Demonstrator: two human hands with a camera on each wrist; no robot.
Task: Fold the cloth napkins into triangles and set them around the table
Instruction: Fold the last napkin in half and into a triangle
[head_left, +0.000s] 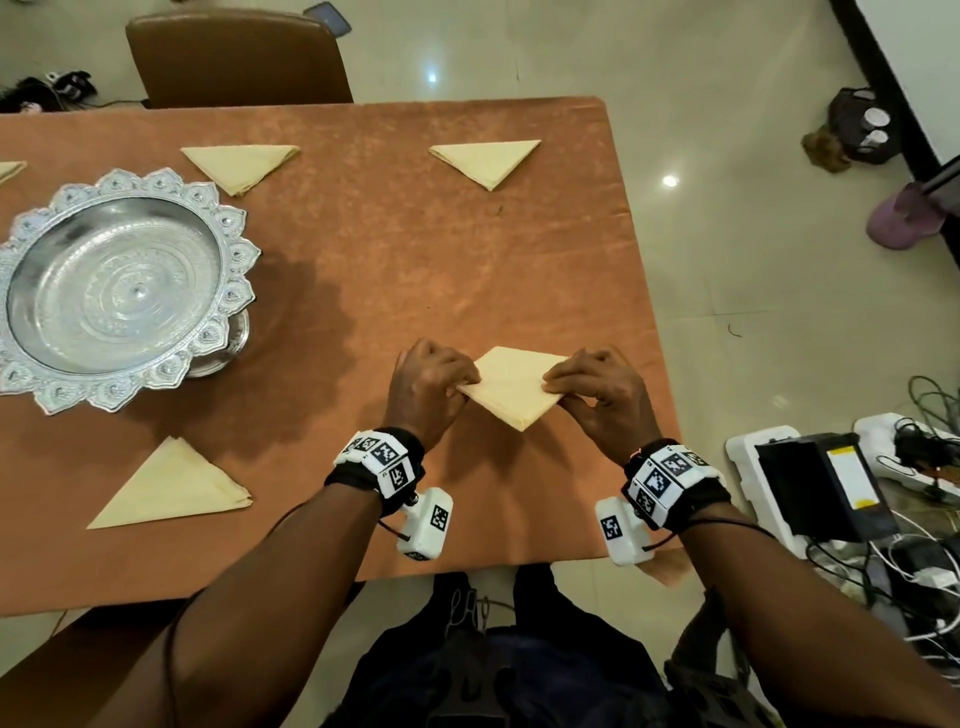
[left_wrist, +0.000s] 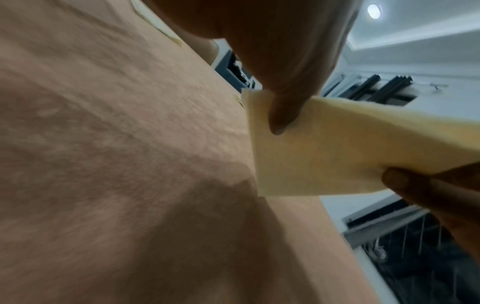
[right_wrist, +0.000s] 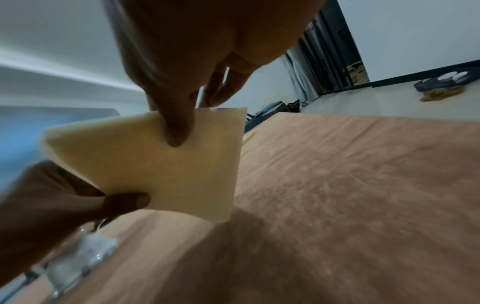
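Observation:
A folded cream napkin (head_left: 511, 384) hangs just above the orange tablecloth (head_left: 415, 260) near the table's front right. My left hand (head_left: 434, 379) pinches its left corner and my right hand (head_left: 597, 387) pinches its right corner. The left wrist view shows my left hand's thumb on the napkin (left_wrist: 337, 148). In the right wrist view my right hand's thumb presses the napkin (right_wrist: 166, 170). Folded triangle napkins lie at the far middle (head_left: 241, 166), the far right (head_left: 485, 161) and the near left (head_left: 169, 488). A sliver of another napkin (head_left: 9, 170) shows at the left edge.
An ornate silver pedestal tray (head_left: 31, 384) stands at the left of the table. A brown chair (head_left: 236, 57) sits behind the far edge. Boxes and cables (head_left: 852, 499) crowd the floor to the right, close to the table's right edge (head_left: 644, 312).

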